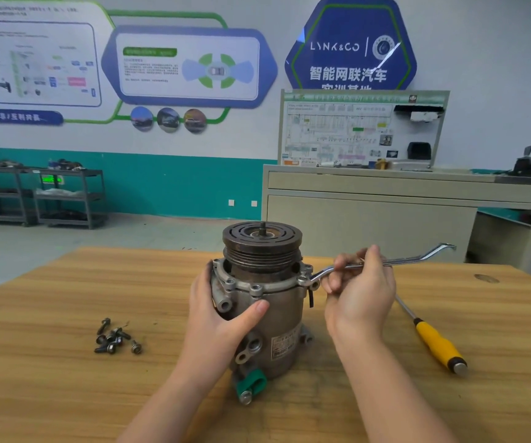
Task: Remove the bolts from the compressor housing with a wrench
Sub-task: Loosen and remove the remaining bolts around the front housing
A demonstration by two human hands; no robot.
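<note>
Standing upright near the middle of the bench (66, 282), the compressor housing (277, 318) pointed its pulley end up. Our left hand (222, 318) curled around its side and hid part of it. Our right hand (358, 292) gripped the wrench (414, 261), which lay level, its ring end on a rim bolt (304, 280). Loose bolts (115, 337) sat toward the left edge. We could not read the label.

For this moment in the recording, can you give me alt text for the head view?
The right hand holds a silver offset ring wrench on a flange bolt of an upright grey metal compressor, which the left hand grips. Loose dark bolts and a yellow-handled screwdriver lie on the wooden table.
</note>
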